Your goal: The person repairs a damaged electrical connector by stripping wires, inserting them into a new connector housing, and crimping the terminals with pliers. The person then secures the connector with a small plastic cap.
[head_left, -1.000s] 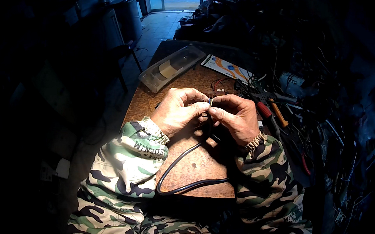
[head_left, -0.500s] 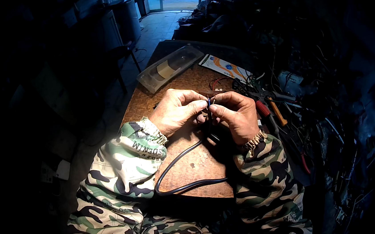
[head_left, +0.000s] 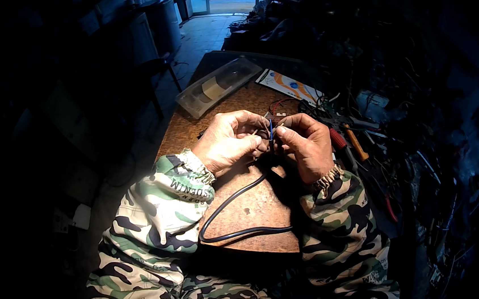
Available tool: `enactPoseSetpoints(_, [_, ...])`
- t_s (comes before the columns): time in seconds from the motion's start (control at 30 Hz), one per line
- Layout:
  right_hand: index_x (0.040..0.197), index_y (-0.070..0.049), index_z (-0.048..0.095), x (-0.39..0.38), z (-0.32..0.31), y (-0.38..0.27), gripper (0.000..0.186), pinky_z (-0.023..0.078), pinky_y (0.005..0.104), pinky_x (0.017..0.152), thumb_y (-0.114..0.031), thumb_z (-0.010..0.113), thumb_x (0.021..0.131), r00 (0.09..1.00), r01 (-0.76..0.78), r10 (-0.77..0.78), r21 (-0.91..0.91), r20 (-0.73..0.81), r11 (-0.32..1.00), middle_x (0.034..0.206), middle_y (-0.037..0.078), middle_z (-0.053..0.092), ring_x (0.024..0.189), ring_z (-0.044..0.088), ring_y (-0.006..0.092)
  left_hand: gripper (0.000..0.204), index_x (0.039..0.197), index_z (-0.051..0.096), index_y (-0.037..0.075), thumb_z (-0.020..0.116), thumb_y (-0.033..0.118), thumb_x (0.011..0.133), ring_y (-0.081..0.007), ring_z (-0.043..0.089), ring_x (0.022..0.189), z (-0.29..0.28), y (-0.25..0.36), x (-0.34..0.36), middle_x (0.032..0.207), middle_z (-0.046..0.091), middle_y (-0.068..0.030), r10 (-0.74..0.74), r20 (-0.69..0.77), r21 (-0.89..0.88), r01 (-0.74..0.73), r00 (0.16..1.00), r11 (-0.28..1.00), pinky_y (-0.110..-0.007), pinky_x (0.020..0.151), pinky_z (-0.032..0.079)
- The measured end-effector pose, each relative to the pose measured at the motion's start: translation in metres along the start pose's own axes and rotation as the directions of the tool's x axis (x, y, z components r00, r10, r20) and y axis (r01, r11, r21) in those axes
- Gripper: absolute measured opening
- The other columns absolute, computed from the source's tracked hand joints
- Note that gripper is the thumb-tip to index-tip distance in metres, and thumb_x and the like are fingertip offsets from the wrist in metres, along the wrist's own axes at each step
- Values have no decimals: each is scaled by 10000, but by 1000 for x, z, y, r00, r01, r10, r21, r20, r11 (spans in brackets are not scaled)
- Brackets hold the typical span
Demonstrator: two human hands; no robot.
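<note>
A black cable [head_left: 218,213] curves in a loop over the wooden table [head_left: 245,213], and its end rises between my two hands. From that end a thin blue wire [head_left: 271,127] stands up in the gap between my fingertips. My left hand [head_left: 225,144] has its thumb and fingers closed around a thin wire beside the blue one. On the other side, my right hand [head_left: 309,148] pinches another thin wire between thumb and forefinger. The fingers partly hide the wires, and their tips are too small to make out.
Farther back on the table lie a clear plastic tray [head_left: 220,87] and a printed card [head_left: 289,86]. Right of my right hand are a red-handled tool [head_left: 338,138], an orange-handled tool [head_left: 357,142] and tangled wires. A dark stool [head_left: 155,67] stands beyond the table's left edge.
My fingertips have moved slightly apart, and more of the blue wire shows between them. Both hands stay at the cable's end.
</note>
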State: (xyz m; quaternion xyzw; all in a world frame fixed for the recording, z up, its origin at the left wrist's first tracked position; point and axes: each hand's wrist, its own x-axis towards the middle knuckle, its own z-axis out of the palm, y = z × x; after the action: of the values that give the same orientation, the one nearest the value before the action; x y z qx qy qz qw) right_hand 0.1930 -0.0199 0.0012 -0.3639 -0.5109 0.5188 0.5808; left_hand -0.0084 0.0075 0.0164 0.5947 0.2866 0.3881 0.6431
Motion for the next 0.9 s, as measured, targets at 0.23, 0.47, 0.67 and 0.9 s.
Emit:
enactPoseSetpoints(0.23, [974, 46, 622, 1, 0, 0, 133, 520, 267, 585, -39, 683, 893, 996, -8, 6, -20, -92, 1000, 823, 80, 654, 670, 623, 123, 308, 1264, 531, -64, 519, -57, 956, -194, 692, 998, -4, -2, 3, 1155, 653, -152, 17, 31, -26, -16, 999, 1000, -286, 841, 587])
enactPoseSetpoints(0.47, [970, 48, 624, 2, -2, 2, 150, 515, 263, 582, -62, 688, 890, 995, 6, -11, -56, -98, 998, 824, 82, 655, 666, 620, 123, 413, 1350, 403, -51, 540, -10, 963, -234, 693, 1014, -7, -3, 4, 1199, 631, -191, 43, 28, -48, -41, 999, 998, -306, 855, 585])
enactPoseSetpoints(0.67, [964, 41, 634, 4, -2, 5, 150, 498, 247, 583, -67, 696, 879, 992, 6, -19, -100, -129, 995, 826, 71, 657, 671, 616, 112, 438, 1356, 384, -68, 551, 7, 958, -288, 681, 1055, -13, -3, 5, 1225, 611, -237, 3, 53, -163, 6, 999, 987, -333, 862, 590])
enactPoseSetpoints(0.9, [964, 39, 639, 3, -3, 5, 149, 495, 239, 583, -69, 698, 879, 988, 18, -37, -131, -149, 991, 832, 64, 658, 671, 613, 102, 463, 1354, 388, -91, 571, 20, 943, -319, 671, 1077, -16, 2, 4, 1249, 592, -273, -39, 73, -300, 59, 997, 952, -360, 877, 596])
